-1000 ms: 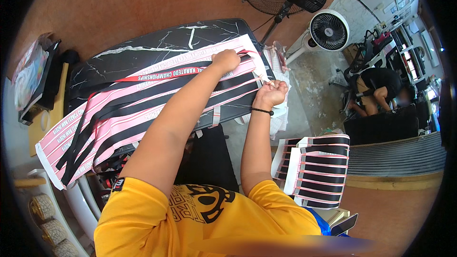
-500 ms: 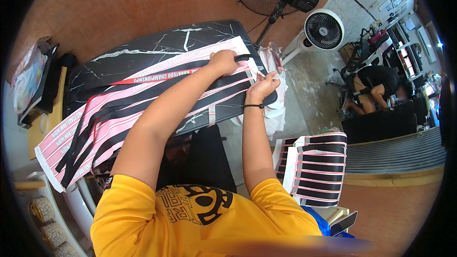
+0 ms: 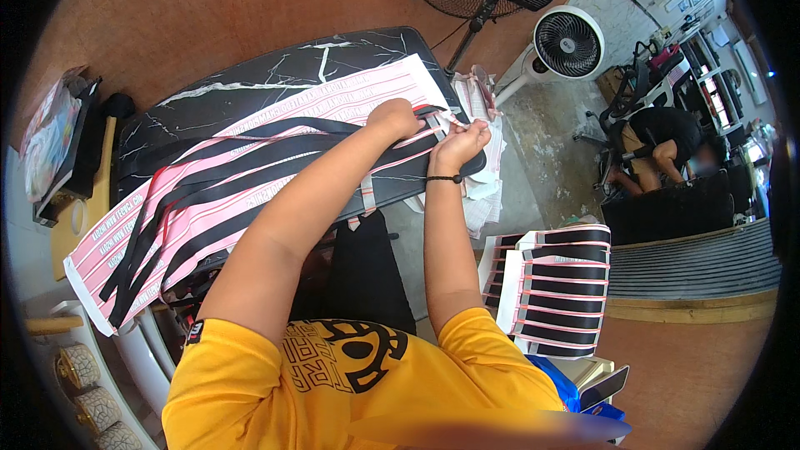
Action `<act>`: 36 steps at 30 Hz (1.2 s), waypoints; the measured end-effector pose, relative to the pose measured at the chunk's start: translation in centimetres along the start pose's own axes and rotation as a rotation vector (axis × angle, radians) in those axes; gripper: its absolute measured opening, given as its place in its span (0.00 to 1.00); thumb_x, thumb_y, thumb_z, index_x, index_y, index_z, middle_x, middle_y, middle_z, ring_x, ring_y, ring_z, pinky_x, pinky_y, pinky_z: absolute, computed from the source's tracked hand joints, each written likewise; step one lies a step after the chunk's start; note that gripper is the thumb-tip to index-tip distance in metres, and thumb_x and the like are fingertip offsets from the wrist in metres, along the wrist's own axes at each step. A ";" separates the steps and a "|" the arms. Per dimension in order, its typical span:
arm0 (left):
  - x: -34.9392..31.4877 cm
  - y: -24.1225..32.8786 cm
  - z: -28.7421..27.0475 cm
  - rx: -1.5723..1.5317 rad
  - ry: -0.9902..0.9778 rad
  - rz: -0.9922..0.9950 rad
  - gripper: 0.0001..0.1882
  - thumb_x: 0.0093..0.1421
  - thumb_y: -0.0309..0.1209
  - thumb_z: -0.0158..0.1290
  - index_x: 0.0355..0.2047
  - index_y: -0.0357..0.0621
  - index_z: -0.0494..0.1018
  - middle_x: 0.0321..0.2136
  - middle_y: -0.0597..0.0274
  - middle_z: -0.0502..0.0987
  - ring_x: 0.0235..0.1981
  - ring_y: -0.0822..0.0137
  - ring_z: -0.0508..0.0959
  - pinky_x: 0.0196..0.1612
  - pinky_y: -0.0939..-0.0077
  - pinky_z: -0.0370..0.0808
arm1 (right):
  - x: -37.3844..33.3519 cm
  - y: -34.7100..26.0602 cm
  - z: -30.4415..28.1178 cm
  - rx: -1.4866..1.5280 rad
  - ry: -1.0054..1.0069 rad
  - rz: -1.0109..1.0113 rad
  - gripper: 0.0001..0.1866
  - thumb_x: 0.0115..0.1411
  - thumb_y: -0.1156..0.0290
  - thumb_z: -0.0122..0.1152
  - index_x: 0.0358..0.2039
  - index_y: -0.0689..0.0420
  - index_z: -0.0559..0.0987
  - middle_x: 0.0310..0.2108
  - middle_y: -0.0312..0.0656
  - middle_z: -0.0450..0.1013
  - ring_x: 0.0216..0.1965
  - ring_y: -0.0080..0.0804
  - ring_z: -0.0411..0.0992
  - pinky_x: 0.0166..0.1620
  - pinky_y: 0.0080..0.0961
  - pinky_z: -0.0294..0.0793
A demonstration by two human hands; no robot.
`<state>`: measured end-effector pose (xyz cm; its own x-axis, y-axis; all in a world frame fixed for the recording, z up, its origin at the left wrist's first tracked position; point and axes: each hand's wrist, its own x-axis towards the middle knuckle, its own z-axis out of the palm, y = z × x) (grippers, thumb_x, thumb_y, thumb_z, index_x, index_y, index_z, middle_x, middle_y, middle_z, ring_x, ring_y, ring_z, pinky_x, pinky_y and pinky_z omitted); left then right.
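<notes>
A long pink-and-white striped printed sheet [image 3: 358, 87] lies slantwise over the black marble-patterned table [image 3: 275, 67]. Several black ribbons [image 3: 250, 165], some showing red edges, run loosely along it. Near the sheet's right end, my left hand [image 3: 396, 122] is closed on the end of a ribbon, and the fingertips are partly hidden. Just right of it, at the table's corner, my right hand [image 3: 461, 148] pinches a small white strip [image 3: 448, 119] beside the ribbon ends. A dark bracelet circles my right wrist.
A stack of black-banded striped sheets [image 3: 562, 287] stands at the right, near a phone [image 3: 606, 389]. Crumpled striped paper [image 3: 482, 200] hangs past the table's right edge. Two fans [image 3: 569, 43] stand behind. A person [image 3: 662, 137] sits bent over at the far right.
The red printed face of the upper ribbon has turned over and now shows black. Both hands stay close together at the sheet's right end, with small finger movements.
</notes>
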<state>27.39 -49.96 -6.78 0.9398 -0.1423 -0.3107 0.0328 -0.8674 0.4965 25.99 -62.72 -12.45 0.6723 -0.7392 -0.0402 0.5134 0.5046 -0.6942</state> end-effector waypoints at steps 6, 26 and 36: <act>-1.0 0.9 -0.1 -0.071 0.094 -0.108 0.23 0.58 0.43 0.49 0.44 0.39 0.79 0.45 0.42 0.78 0.49 0.47 0.78 0.51 0.58 0.73 | 1.1 -2.2 -1.7 -0.052 0.085 -0.037 0.04 0.68 0.71 0.40 0.37 0.56 0.64 0.37 0.39 0.61 0.36 0.29 0.63 0.40 0.35 0.75; -1.6 -0.5 -0.7 0.097 -0.050 0.264 0.51 0.39 0.67 0.62 0.50 0.33 0.74 0.45 0.41 0.78 0.50 0.49 0.77 0.53 0.65 0.72 | 2.7 -9.2 -7.4 -0.079 0.068 -0.049 0.08 0.70 0.67 0.47 0.43 0.58 0.65 0.30 0.36 0.62 0.27 0.22 0.63 0.45 0.44 0.80; -5.1 2.1 0.4 0.092 -0.118 0.184 0.58 0.34 0.67 0.65 0.59 0.39 0.63 0.57 0.47 0.64 0.57 0.46 0.70 0.55 0.40 0.60 | 1.6 -7.7 -8.1 -0.154 -0.011 0.033 0.07 0.67 0.74 0.52 0.43 0.58 0.67 0.41 0.40 0.67 0.34 0.27 0.71 0.46 0.31 0.77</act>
<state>22.54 -51.24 -4.43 0.8804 -0.3524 -0.3173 -0.1717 -0.8607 0.4793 18.80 -71.42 -13.01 0.6936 -0.7181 -0.0579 0.4033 0.4537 -0.7947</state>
